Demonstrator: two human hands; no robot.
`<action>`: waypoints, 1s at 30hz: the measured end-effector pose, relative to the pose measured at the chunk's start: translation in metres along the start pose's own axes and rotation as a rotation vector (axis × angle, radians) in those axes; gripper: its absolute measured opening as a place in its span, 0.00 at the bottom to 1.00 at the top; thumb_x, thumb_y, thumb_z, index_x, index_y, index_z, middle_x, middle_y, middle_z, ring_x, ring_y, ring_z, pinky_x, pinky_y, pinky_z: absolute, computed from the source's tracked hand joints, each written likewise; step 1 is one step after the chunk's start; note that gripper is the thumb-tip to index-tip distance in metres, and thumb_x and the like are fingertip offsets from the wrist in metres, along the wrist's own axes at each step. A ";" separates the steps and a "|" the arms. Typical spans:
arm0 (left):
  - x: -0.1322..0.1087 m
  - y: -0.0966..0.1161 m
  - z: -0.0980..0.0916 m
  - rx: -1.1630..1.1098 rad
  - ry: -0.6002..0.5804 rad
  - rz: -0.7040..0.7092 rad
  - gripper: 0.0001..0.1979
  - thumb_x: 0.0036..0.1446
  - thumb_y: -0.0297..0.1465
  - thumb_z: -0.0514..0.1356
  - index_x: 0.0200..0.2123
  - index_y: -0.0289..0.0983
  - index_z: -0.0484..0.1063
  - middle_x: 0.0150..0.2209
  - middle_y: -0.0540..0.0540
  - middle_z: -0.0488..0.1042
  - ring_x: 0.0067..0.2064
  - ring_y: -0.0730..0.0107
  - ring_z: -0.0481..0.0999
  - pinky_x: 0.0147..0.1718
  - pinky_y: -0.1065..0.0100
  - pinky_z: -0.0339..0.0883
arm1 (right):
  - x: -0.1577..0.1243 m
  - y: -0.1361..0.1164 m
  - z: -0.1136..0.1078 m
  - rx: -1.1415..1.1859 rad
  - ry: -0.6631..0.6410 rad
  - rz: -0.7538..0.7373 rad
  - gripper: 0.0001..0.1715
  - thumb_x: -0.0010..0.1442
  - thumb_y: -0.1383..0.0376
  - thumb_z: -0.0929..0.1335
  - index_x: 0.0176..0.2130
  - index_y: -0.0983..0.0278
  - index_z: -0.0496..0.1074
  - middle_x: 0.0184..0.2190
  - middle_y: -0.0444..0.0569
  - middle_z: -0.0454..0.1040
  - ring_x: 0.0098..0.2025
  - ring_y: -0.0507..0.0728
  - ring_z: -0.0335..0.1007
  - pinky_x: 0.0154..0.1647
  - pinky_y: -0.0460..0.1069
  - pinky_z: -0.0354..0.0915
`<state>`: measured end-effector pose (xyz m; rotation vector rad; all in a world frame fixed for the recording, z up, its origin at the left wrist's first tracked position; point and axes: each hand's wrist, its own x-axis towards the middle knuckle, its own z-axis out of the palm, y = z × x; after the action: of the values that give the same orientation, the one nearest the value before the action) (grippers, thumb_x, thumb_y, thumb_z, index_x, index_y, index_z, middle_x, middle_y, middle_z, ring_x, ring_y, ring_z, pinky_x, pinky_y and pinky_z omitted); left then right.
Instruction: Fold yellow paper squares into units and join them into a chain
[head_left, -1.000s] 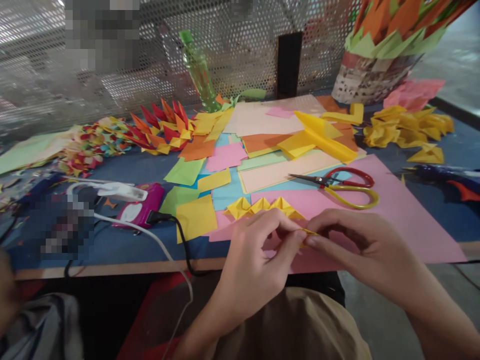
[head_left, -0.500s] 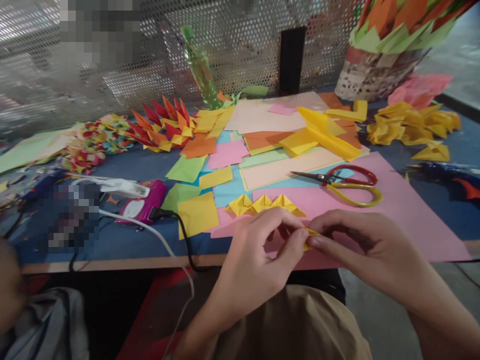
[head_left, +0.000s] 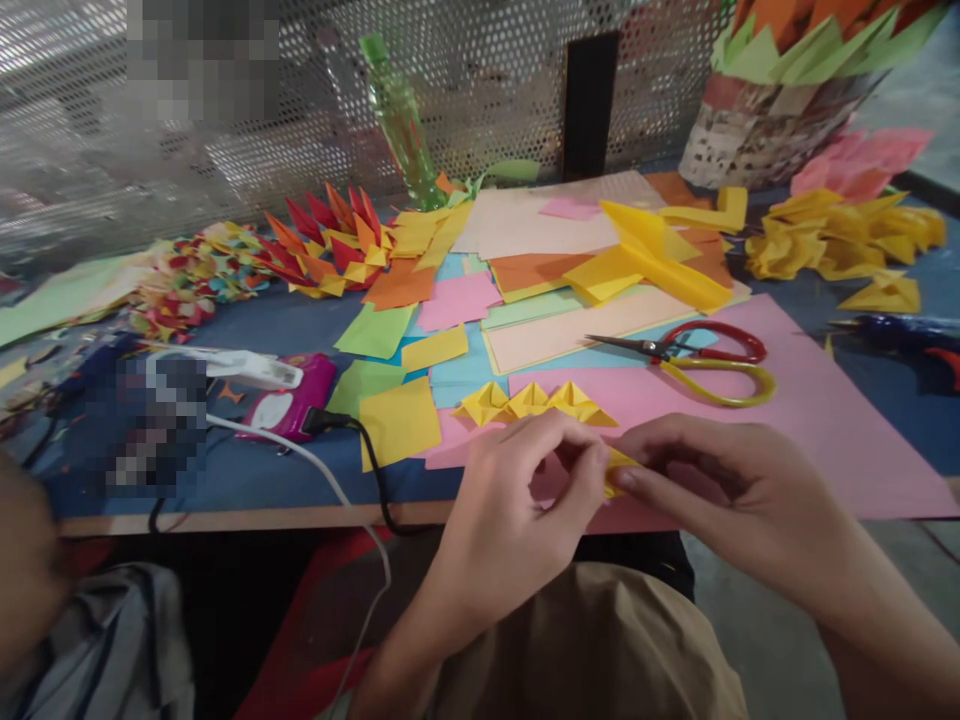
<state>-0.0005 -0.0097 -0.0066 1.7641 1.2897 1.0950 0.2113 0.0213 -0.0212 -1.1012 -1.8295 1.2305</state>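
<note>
Between my two hands is a small piece of folded yellow paper (head_left: pixel 619 470), mostly covered by fingers. My left hand (head_left: pixel 529 495) pinches its left side between thumb and fingers. My right hand (head_left: pixel 724 480) grips the right side, thumb in front and fingers behind. Just beyond my left hand, a row of folded yellow paper pieces (head_left: pixel 534 402) lies on a pink sheet (head_left: pixel 832 430). Scissors (head_left: pixel 675 358) with one red and one yellow handle rest behind my right hand, their blades pointing left.
Coloured paper sheets (head_left: pixel 397 420) spread across the blue table. Left are a purple box (head_left: pixel 300 395) with cables and a red-orange folded paper piece (head_left: pixel 337 245). A green bottle (head_left: pixel 405 130) stands at the back. A glue gun (head_left: pixel 900 340) and crumpled yellow paper (head_left: pixel 840 235) lie right.
The view has shifted slightly. A little more of the yellow paper shows between my hands, which keep nearly the same place and grip.
</note>
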 end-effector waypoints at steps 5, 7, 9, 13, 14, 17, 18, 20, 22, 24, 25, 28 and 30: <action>-0.001 -0.001 0.002 0.029 0.013 0.006 0.09 0.74 0.27 0.60 0.39 0.40 0.78 0.35 0.53 0.82 0.34 0.75 0.76 0.36 0.71 0.69 | 0.000 -0.001 0.000 0.013 0.005 0.011 0.17 0.69 0.48 0.75 0.47 0.57 0.85 0.40 0.47 0.84 0.38 0.52 0.79 0.42 0.44 0.77; -0.002 -0.001 0.002 0.033 0.020 0.014 0.10 0.75 0.27 0.59 0.40 0.40 0.79 0.38 0.53 0.84 0.37 0.74 0.79 0.39 0.70 0.71 | 0.000 -0.001 0.000 0.022 0.016 0.022 0.18 0.68 0.47 0.76 0.47 0.56 0.85 0.40 0.48 0.84 0.39 0.53 0.79 0.43 0.44 0.77; -0.001 -0.001 0.001 0.030 0.022 0.021 0.10 0.76 0.28 0.59 0.40 0.41 0.79 0.39 0.52 0.84 0.38 0.73 0.80 0.41 0.70 0.72 | -0.001 0.001 0.001 0.028 0.019 0.030 0.19 0.67 0.47 0.77 0.46 0.57 0.85 0.40 0.48 0.84 0.39 0.54 0.80 0.42 0.45 0.78; 0.000 -0.001 0.002 0.062 0.040 0.051 0.08 0.72 0.26 0.62 0.37 0.40 0.78 0.34 0.55 0.82 0.33 0.75 0.77 0.37 0.71 0.71 | -0.002 0.002 0.001 0.034 0.008 0.027 0.17 0.67 0.48 0.77 0.45 0.57 0.85 0.40 0.48 0.84 0.38 0.53 0.79 0.41 0.44 0.77; 0.000 -0.001 0.003 0.080 0.057 0.064 0.08 0.71 0.25 0.63 0.37 0.40 0.78 0.33 0.55 0.82 0.33 0.75 0.77 0.37 0.71 0.71 | -0.002 0.002 0.001 0.035 0.006 0.025 0.17 0.67 0.49 0.77 0.45 0.57 0.84 0.40 0.47 0.83 0.38 0.52 0.79 0.40 0.43 0.76; -0.001 -0.002 0.006 0.107 0.099 0.099 0.06 0.69 0.25 0.64 0.39 0.40 0.79 0.36 0.53 0.84 0.35 0.72 0.79 0.40 0.68 0.73 | -0.001 0.002 0.001 0.041 0.010 0.018 0.15 0.68 0.49 0.77 0.44 0.57 0.84 0.38 0.45 0.83 0.37 0.51 0.78 0.40 0.42 0.75; -0.001 -0.002 0.007 0.106 0.104 0.108 0.04 0.69 0.25 0.65 0.40 0.40 0.79 0.37 0.52 0.84 0.36 0.71 0.80 0.41 0.68 0.74 | -0.001 0.002 0.001 0.043 0.012 0.016 0.15 0.67 0.49 0.77 0.44 0.56 0.84 0.37 0.45 0.82 0.37 0.51 0.78 0.40 0.42 0.75; -0.002 -0.001 0.007 0.104 0.104 0.110 0.03 0.69 0.26 0.66 0.41 0.40 0.79 0.37 0.52 0.84 0.37 0.71 0.80 0.41 0.68 0.74 | -0.001 0.002 0.002 0.042 0.011 0.014 0.14 0.67 0.49 0.77 0.43 0.56 0.84 0.38 0.45 0.82 0.37 0.51 0.78 0.40 0.42 0.75; -0.003 -0.001 0.006 0.114 0.097 0.099 0.05 0.70 0.25 0.65 0.40 0.40 0.79 0.36 0.53 0.84 0.35 0.73 0.79 0.40 0.68 0.73 | -0.002 0.002 0.002 0.036 0.012 0.015 0.14 0.66 0.50 0.78 0.43 0.56 0.84 0.38 0.45 0.83 0.38 0.52 0.78 0.41 0.43 0.76; -0.004 -0.001 0.006 0.121 0.087 0.083 0.07 0.72 0.26 0.63 0.40 0.40 0.80 0.35 0.53 0.83 0.34 0.73 0.77 0.39 0.68 0.72 | -0.002 0.002 0.002 0.030 0.020 0.013 0.14 0.66 0.50 0.78 0.42 0.56 0.84 0.38 0.46 0.83 0.38 0.53 0.79 0.40 0.44 0.76; -0.004 -0.001 0.005 0.119 0.082 0.079 0.07 0.73 0.26 0.63 0.40 0.40 0.80 0.35 0.53 0.84 0.33 0.73 0.76 0.38 0.67 0.72 | -0.002 0.002 0.003 0.026 0.026 0.011 0.14 0.67 0.50 0.77 0.42 0.56 0.83 0.38 0.46 0.83 0.37 0.52 0.78 0.40 0.44 0.76; -0.004 -0.001 0.005 0.101 0.074 0.082 0.07 0.73 0.26 0.63 0.39 0.41 0.79 0.35 0.53 0.83 0.34 0.73 0.75 0.38 0.67 0.70 | -0.001 0.001 0.004 0.018 0.045 -0.003 0.16 0.68 0.49 0.76 0.40 0.58 0.83 0.37 0.47 0.82 0.36 0.52 0.78 0.40 0.44 0.76; -0.004 -0.002 0.005 0.077 0.069 0.085 0.08 0.72 0.26 0.64 0.37 0.40 0.77 0.34 0.54 0.81 0.34 0.74 0.75 0.37 0.67 0.69 | -0.001 0.000 0.004 0.011 0.036 -0.008 0.16 0.69 0.49 0.75 0.40 0.59 0.83 0.37 0.48 0.83 0.36 0.52 0.78 0.40 0.44 0.76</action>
<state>0.0029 -0.0133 -0.0114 1.8673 1.3250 1.1770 0.2082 0.0189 -0.0231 -1.1025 -1.7962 1.2070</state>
